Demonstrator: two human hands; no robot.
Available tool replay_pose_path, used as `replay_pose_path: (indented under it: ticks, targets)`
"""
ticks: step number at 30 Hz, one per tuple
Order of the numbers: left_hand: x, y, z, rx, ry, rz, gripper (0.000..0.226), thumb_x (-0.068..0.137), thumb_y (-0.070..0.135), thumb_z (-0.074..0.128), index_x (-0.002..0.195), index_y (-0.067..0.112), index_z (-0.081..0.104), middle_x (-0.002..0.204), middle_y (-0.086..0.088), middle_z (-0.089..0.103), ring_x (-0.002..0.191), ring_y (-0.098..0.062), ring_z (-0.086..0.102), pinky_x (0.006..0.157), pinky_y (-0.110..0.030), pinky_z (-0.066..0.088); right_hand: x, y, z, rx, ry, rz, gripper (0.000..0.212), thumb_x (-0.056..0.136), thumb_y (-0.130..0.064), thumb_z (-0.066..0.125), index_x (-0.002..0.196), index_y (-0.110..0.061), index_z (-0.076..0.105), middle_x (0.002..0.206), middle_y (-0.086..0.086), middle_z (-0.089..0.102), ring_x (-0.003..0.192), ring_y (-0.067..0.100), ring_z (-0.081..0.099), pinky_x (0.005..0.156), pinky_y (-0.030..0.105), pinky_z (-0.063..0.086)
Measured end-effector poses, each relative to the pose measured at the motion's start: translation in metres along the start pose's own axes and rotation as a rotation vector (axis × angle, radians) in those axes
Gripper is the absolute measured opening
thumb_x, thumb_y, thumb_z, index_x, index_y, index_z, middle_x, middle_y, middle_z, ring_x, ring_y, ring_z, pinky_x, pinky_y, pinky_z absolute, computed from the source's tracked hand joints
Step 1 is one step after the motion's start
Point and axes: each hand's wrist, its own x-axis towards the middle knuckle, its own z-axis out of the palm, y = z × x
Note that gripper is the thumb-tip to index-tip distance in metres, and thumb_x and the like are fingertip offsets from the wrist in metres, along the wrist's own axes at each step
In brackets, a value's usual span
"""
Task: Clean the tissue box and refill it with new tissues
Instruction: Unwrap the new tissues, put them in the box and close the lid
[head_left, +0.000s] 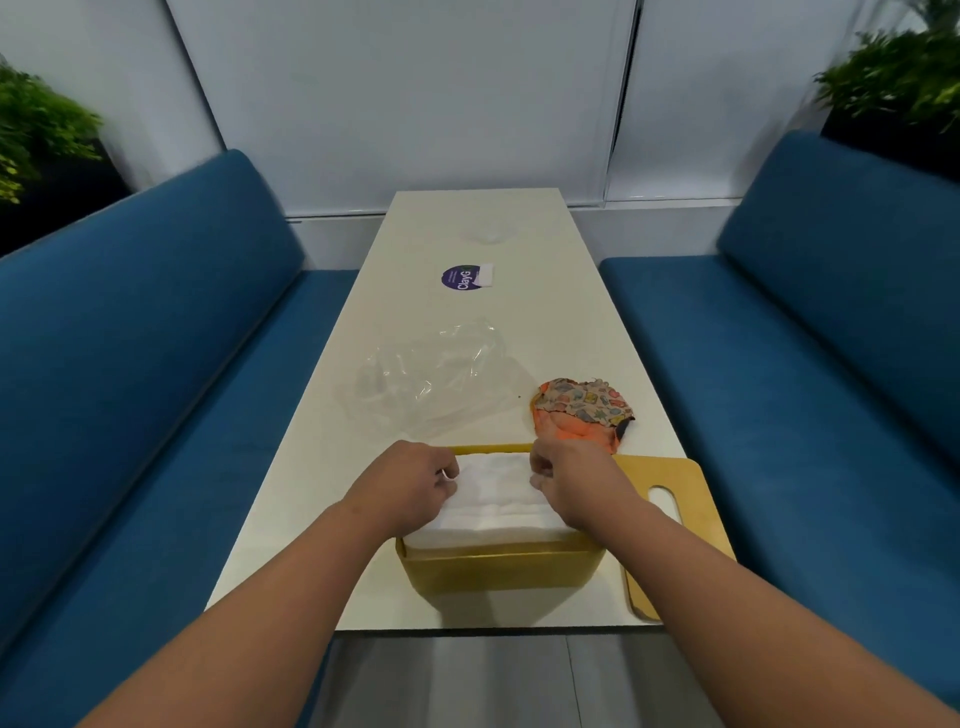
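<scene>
Head view — both hands (498, 480) seemingly pinch tissues (493, 501); white table (467, 218), blue sofas (156, 312).

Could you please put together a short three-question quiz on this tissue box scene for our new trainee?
1. True or false: the slotted lid is fitted on the tissue box.
2. What lies on the table directly beyond the right hand?
A. a clear plastic wrapper
B. a patterned orange cloth
C. a purple round sticker
3. In a few words: where is the stack of white tissues, and what is at its two ends?

Key
1. False: the lid lies on the table, to the right of the open box.
2. B: the cloth.
3. In the open yellow box, its top above the rim; the left hand and right hand hold its ends.
</scene>
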Motion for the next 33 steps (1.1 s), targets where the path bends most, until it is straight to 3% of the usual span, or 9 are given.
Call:
replay_pose_path:
  ticks: [7, 11, 15, 17, 20, 23, 26, 29, 33]
  targets:
    - [0.006, -0.005, 0.003, 0.013, -0.025, 0.005, 0.012, 0.091, 0.029, 0.062, 0.100, 0.023, 0.069, 0.099, 0.002, 0.067, 0.086, -0.014, 0.059, 0.080, -0.028, 0.053, 0.000, -0.007, 0.003, -0.087, -0.033, 0.082, 0.011, 0.094, -0.023, 0.062, 0.102, -0.021, 0.069, 0.102, 0.004, 0.064, 0.087, 0.019, 0.056, 0.080, 0.037, 0.055]
    - [0.006, -0.007, -0.003, -0.062, -0.019, 0.022, 0.015, 0.093, 0.029, 0.057, 0.094, 0.021, 0.070, 0.090, 0.005, 0.065, 0.079, -0.012, 0.058, 0.074, -0.027, 0.052, -0.001, -0.010, 0.000, -0.087, -0.075, 0.083, 0.024, 0.092, -0.038, 0.062, 0.108, -0.021, 0.067, 0.108, 0.001, 0.063, 0.094, 0.018, 0.056, 0.082, 0.034, 0.052]
    - [0.001, -0.007, 0.000, -0.006, 0.014, 0.069, 0.022, 0.094, 0.021, 0.053, 0.109, 0.020, 0.068, 0.102, 0.003, 0.057, 0.091, -0.015, 0.055, 0.082, -0.026, 0.049, -0.004, -0.014, -0.006, -0.099, -0.084, 0.069, 0.024, 0.093, -0.034, 0.060, 0.112, -0.021, 0.066, 0.116, 0.000, 0.060, 0.100, 0.021, 0.056, 0.086, 0.036, 0.053]
    - [0.000, -0.008, -0.003, -0.040, 0.023, 0.080, 0.027, 0.093, 0.019, 0.053, 0.117, 0.021, 0.064, 0.109, 0.004, 0.056, 0.097, -0.013, 0.055, 0.086, -0.024, 0.047, -0.006, -0.011, -0.011, -0.035, -0.031, 0.055, 0.024, 0.094, -0.037, 0.057, 0.109, -0.021, 0.067, 0.110, -0.003, 0.060, 0.094, 0.017, 0.055, 0.082, 0.033, 0.051]
    - [0.002, -0.002, -0.014, -0.057, 0.046, 0.118, 0.029, 0.090, 0.023, 0.058, 0.118, 0.025, 0.063, 0.112, 0.009, 0.057, 0.101, -0.010, 0.054, 0.088, -0.021, 0.044, -0.010, 0.005, -0.023, 0.127, 0.201, 0.043, 0.021, 0.097, -0.037, 0.052, 0.099, -0.022, 0.066, 0.091, -0.009, 0.062, 0.083, 0.011, 0.054, 0.072, 0.027, 0.045]
    - [0.002, 0.008, -0.021, -0.008, 0.057, 0.145, 0.030, 0.089, 0.033, 0.060, 0.119, 0.029, 0.063, 0.116, 0.013, 0.057, 0.108, -0.007, 0.049, 0.092, -0.019, 0.040, -0.010, 0.040, -0.029, 0.222, 0.377, 0.247, 0.022, 0.095, -0.039, 0.054, 0.100, -0.020, 0.064, 0.092, -0.006, 0.065, 0.082, 0.014, 0.058, 0.069, 0.031, 0.050]
    - [-0.001, 0.018, -0.019, 0.040, 0.033, 0.147, 0.034, 0.088, 0.044, 0.061, 0.121, 0.034, 0.061, 0.124, 0.015, 0.053, 0.118, -0.007, 0.042, 0.095, -0.020, 0.034, -0.015, 0.081, -0.020, 0.039, 0.159, 0.529, 0.038, 0.090, -0.047, 0.055, 0.113, -0.018, 0.058, 0.102, 0.001, 0.064, 0.085, 0.018, 0.058, 0.066, 0.030, 0.048]
    - [-0.002, 0.029, -0.013, 0.068, 0.012, 0.136, 0.041, 0.085, 0.051, 0.063, 0.123, 0.036, 0.059, 0.131, 0.014, 0.050, 0.123, -0.007, 0.038, 0.101, -0.023, 0.032, -0.023, 0.101, -0.002, -0.132, -0.109, 0.598, 0.052, 0.079, -0.068, 0.058, 0.099, -0.020, 0.057, 0.088, -0.003, 0.060, 0.076, 0.014, 0.057, 0.060, 0.028, 0.051]
    - [-0.005, 0.035, -0.005, 0.065, -0.040, 0.136, 0.059, 0.077, 0.063, 0.065, 0.129, 0.039, 0.053, 0.140, 0.015, 0.043, 0.130, -0.007, 0.033, 0.108, -0.028, 0.029, -0.027, 0.104, 0.013, -0.133, -0.146, 0.625, 0.053, 0.072, -0.070, 0.066, 0.089, -0.023, 0.047, 0.076, -0.005, 0.052, 0.067, 0.012, 0.053, 0.054, 0.027, 0.047]
